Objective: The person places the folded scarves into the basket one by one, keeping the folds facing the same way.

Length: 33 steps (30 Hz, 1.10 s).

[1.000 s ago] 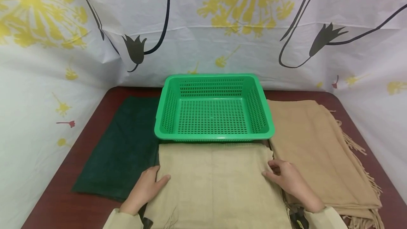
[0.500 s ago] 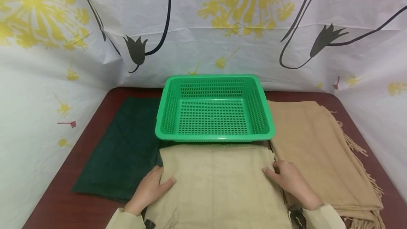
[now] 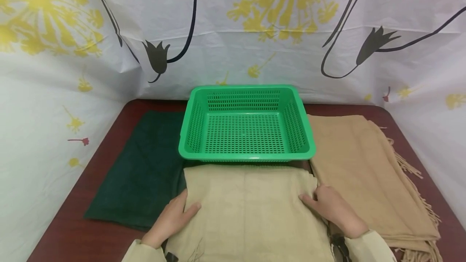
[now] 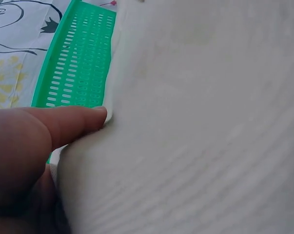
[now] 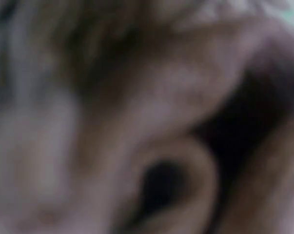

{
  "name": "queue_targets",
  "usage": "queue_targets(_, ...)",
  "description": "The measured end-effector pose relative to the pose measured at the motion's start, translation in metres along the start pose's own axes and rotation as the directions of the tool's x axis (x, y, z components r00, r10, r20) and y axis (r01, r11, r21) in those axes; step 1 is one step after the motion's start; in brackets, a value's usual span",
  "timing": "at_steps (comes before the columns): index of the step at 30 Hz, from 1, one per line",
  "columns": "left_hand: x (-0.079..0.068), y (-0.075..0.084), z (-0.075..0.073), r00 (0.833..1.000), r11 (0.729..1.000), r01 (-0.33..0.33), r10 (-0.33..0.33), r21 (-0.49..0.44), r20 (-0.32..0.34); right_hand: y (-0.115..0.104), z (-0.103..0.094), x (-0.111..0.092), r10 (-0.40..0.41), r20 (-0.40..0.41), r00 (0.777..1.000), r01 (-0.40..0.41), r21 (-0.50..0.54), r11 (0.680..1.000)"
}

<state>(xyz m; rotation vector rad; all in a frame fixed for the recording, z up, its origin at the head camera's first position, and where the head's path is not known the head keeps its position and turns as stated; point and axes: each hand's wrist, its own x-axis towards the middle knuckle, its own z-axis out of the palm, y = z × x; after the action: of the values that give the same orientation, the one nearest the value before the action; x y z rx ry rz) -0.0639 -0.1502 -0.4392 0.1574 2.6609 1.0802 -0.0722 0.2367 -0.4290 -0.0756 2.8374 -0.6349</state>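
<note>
A folded beige scarf (image 3: 251,209) lies at the front middle in the head view, with a few loose threads near its lower left. My left hand (image 3: 172,215) grips its left edge, thumb on top and the other fingers beneath the fabric. In the left wrist view the thumb (image 4: 71,122) of that hand lies over the scarf's edge. My right hand (image 3: 335,205) grips the right edge, its thumb on top and the other fingers mostly hidden. Only a blur of skin and fabric shows in the right wrist view.
A green plastic basket (image 3: 247,157) with nothing in it stands right behind the scarf. Dark green folded cloth (image 3: 140,169) lies on the left. To the right is a tan fringed scarf (image 3: 371,181), folded. Patterned white fabric (image 3: 218,43) hangs around the dark red table (image 3: 73,229).
My left hand has moved slightly right and further over the scarf's edge. The right fingers have slipped under the right edge. The scarf's far corners have shifted a little.
</note>
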Motion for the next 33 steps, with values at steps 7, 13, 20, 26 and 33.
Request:
queue_targets(7,-0.001,0.0,0.0,1.0,0.998,0.009,-0.008,-0.059,0.029,0.003,0.0,0.0,-0.066,0.017,0.998,0.066,-0.004,0.998)
queue_targets(13,-0.002,-0.002,0.002,1.0,0.994,0.007,-0.003,-0.114,0.03,0.006,0.001,-0.002,-0.133,-0.035,0.991,0.132,-0.011,0.991)
queue_targets(20,-0.001,-0.005,0.006,1.0,0.986,0.004,0.001,-0.168,0.028,0.008,0.003,-0.004,-0.162,-0.065,0.985,0.161,-0.023,0.987)
queue_targets(26,-0.001,-0.003,0.009,1.0,0.989,-0.006,0.006,-0.151,0.001,0.009,0.006,-0.006,-0.182,-0.084,0.98,0.184,0.011,0.983)
queue_targets(33,-0.004,-0.002,0.013,0.999,0.988,-0.021,0.014,-0.154,-0.047,0.008,0.011,-0.007,-0.176,-0.068,0.982,0.18,0.062,0.982)
